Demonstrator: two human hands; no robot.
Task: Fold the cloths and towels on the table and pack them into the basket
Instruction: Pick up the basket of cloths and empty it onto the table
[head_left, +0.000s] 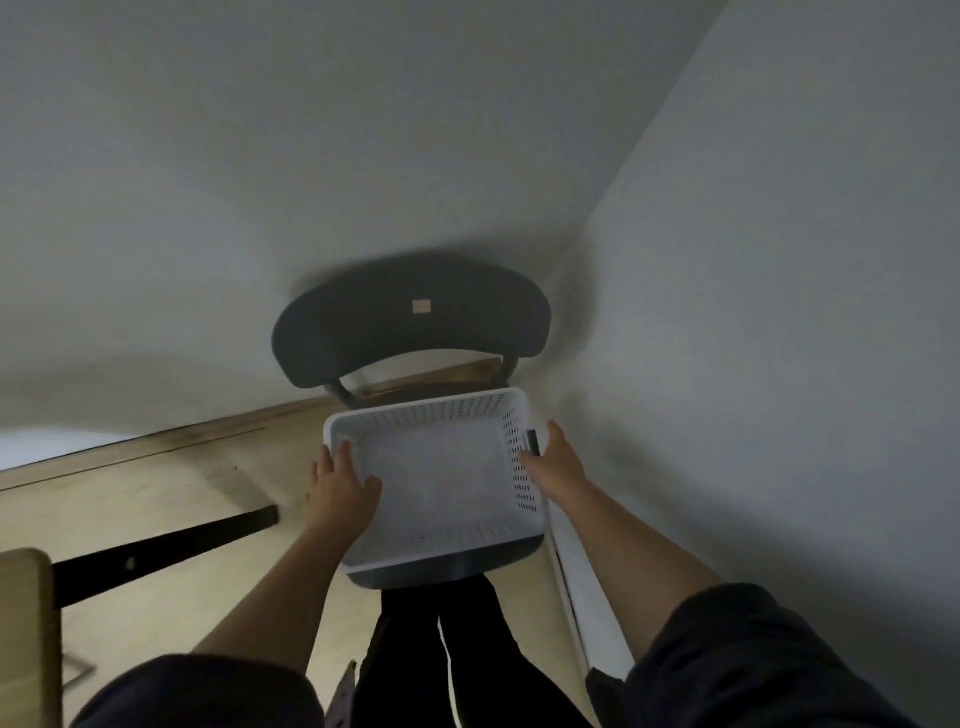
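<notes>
In the room corner, on a dark grey chair (410, 322), sits the white perforated basket (431, 418), empty. Left hand (340, 486) grips the left rim, fingers curled over it. Right hand (553, 460) pinches the right rim by the handle. Step looks like fetching the basket. Next move: lift it level and carry it to the cloths, which are out of view.

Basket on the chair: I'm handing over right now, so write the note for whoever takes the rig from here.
Left hand: grips the basket by its left rim, fingers curled over the edge.
Right hand: holds the right side, at the dark handle.
Basket: white, perforated, empty, sitting on the seat of the grey chair in the corner.
Cloths and towels: none in view.
Done: nothing packed.
Left: bring the basket to the table, then fold and pack everything.
</notes>
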